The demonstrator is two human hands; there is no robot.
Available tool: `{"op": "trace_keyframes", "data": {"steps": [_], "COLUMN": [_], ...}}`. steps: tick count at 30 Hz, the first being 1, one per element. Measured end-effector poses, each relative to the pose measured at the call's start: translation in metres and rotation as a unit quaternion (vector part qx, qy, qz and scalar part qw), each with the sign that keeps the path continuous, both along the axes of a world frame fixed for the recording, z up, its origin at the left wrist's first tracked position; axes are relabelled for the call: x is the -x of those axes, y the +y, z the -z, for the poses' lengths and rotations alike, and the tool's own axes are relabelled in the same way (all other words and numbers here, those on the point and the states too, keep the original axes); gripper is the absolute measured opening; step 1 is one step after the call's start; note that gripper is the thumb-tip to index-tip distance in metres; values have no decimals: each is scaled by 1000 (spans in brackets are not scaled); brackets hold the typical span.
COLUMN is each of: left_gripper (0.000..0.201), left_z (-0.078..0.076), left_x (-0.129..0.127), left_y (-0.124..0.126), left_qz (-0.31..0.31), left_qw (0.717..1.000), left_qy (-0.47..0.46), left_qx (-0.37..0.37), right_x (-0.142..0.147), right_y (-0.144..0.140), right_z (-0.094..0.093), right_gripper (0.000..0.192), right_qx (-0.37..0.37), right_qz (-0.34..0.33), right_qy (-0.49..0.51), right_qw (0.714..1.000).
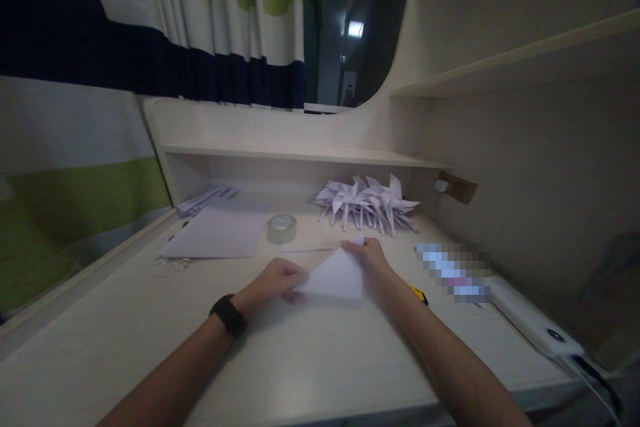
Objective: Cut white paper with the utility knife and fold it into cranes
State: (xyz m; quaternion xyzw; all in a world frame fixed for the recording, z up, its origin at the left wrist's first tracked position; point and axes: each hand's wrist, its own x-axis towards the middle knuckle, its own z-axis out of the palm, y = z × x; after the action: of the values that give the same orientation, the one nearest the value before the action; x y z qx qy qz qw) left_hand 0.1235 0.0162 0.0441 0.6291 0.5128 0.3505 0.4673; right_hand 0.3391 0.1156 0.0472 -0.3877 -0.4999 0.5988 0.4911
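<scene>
Folded white paper [336, 275], triangular in outline, lies on the pale desk [310, 360] just below the centre of the frame, held between two bare hands. At its lower left corner, the left hand [277, 280] pinches the edge with curled fingers; a black wristband [228, 315] circles that wrist. At the top point, the right hand [369, 255] presses down with its fingertips. Behind them, in the middle of the frame, sits a roll of clear tape [281, 227]. A heap of folded paper cranes [367, 203] rests to its right, and flat white sheets [215, 232] lie to its left.
</scene>
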Motion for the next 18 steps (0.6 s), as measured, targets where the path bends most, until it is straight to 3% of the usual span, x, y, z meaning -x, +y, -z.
{"op": "trace_keyframes", "data": {"steps": [5, 8, 11, 14, 18], "left_gripper": [33, 34, 40, 42, 39], "left_z": [-12, -19, -22, -20, -13], "left_x": [12, 20, 22, 18, 13], "left_y": [-2, -2, 0, 1, -1], "left_qz": [-42, -137, -207, -166, -39], "left_qw": [998, 988, 968, 978, 999], "left_qy": [-32, -73, -136, -119, -24], "left_qx": [26, 24, -31, -46, -27], "right_x": [-10, -10, -5, 8, 29], "right_y": [12, 14, 12, -1, -30], "right_z": [0, 4, 11, 17, 16], "right_gripper": [30, 32, 34, 34, 32], "right_qx": [9, 9, 3, 0, -4], "right_qz": [47, 77, 78, 42, -27], "right_qy": [62, 72, 50, 17, -19], "right_qw": [997, 994, 996, 999, 999]}}
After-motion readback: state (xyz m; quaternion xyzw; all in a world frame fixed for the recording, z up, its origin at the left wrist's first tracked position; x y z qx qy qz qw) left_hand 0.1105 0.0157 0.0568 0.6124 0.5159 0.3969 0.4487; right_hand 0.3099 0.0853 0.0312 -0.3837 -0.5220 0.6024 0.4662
